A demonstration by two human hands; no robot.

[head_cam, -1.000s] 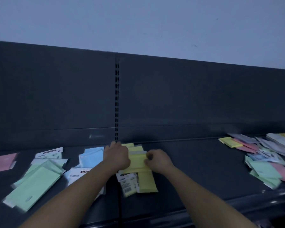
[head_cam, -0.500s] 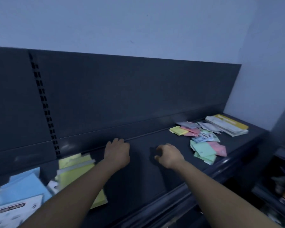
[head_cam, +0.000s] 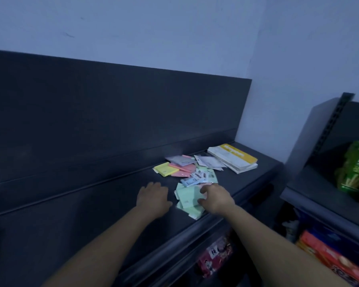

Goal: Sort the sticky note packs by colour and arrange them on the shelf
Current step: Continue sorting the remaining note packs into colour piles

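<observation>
A loose pile of sticky note packs lies at the right end of the dark shelf. Nearest me are light green packs. Behind them lie a blue pack, pink packs, a yellow pack and grey-white packs. My right hand sits on the green packs, its thumb and fingers curled onto the top one. My left hand rests on the bare shelf just left of the green packs, fingers relaxed.
A stack of flat white packs topped by a yellow one lies at the shelf's far right. A neighbouring shelf unit to the right holds a green snack bag and red boxes. Red packets sit below the shelf edge.
The view swung right, away from the sorted green, blue and yellow packs. Both hands left the yellow packs and moved right along the shelf; my right hand now lies on the green packs.
</observation>
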